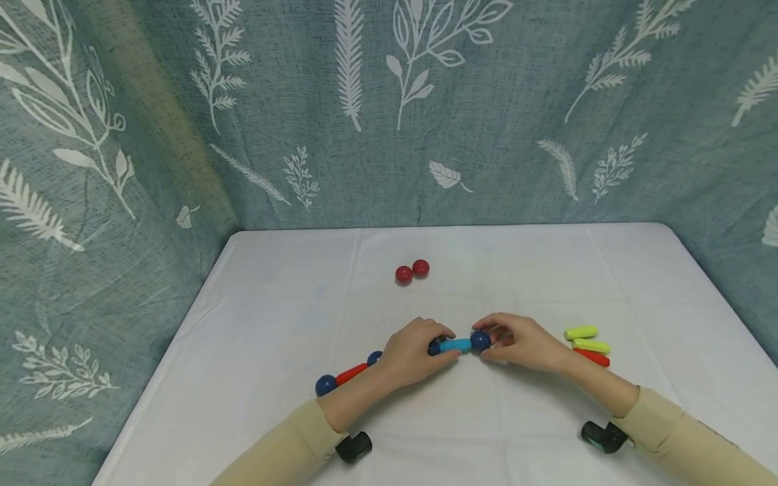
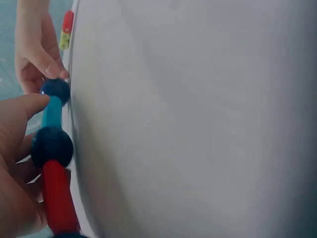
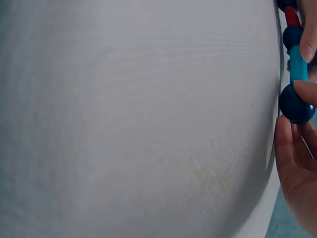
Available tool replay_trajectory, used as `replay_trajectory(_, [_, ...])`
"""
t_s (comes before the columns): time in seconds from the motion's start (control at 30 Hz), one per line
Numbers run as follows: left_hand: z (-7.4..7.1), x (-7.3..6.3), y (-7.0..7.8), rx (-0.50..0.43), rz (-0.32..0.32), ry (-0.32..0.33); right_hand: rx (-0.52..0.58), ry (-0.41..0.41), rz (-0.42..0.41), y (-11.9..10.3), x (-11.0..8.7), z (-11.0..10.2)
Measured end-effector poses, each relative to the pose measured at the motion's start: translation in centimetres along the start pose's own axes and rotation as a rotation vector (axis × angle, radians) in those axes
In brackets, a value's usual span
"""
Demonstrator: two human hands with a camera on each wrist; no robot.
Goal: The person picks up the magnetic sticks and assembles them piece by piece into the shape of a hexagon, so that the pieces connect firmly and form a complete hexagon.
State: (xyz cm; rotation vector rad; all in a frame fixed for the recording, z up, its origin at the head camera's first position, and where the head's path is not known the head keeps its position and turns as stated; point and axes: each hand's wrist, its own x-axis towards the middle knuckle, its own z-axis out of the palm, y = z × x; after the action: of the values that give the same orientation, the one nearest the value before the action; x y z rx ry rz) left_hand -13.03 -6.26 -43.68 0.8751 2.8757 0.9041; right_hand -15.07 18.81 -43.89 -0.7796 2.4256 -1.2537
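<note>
A chain of blue balls and short rods lies slantwise across the white cloth. My left hand [image 1: 413, 351] holds it near its right end, with thumb and fingers on either side of the light blue rod [image 1: 456, 345]. My right hand [image 1: 521, 343] pinches the blue end ball [image 1: 480, 340] between thumb and fingers. That ball sits against the rod's tip. Another blue ball [image 2: 52, 148] and a red rod [image 2: 59, 198] continue the chain under my left hand. Farther left, a second red rod [image 1: 351, 373] joins the blue ball [image 1: 325, 385] at the other end.
Two red balls [image 1: 412, 272] lie toward the back of the white-covered table [image 1: 292, 270]. To the right, beyond my right wrist, are two yellow-green rods [image 1: 581, 333] and a red rod [image 1: 591, 357]. A patterned teal curtain [image 1: 377, 169] hangs behind the table.
</note>
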Motion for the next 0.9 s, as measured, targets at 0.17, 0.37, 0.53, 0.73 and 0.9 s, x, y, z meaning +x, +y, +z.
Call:
replay_trajectory(0.17, [0.5, 1.2, 1.3, 0.039, 0.015, -0.004, 0.036, -0.005, 0.021, 0.1, -0.1, -0.2])
replay_trajectory(0.37, [1.4, 2.2, 2.2, 0.018, -0.021, -0.041, 0.049, 0.005, 0.052, 0.1, -0.7, -0.6])
replay_trajectory(0.53, [1.7, 2.5, 2.2, 0.016, -0.025, -0.054, 0.022, 0.035, 0.065, 0.4, -1.6, -1.4])
replay_trajectory(0.73, [1.8, 2.5, 2.1, 0.017, -0.032, -0.077, -0.117, 0.118, 0.037, 0.8, -3.6, -4.1])
replay_trajectory(0.9, [1.5, 2.2, 2.0, -0.013, -0.042, -0.084, -0.266, 0.192, 0.092, 1.7, -5.8, -7.5])
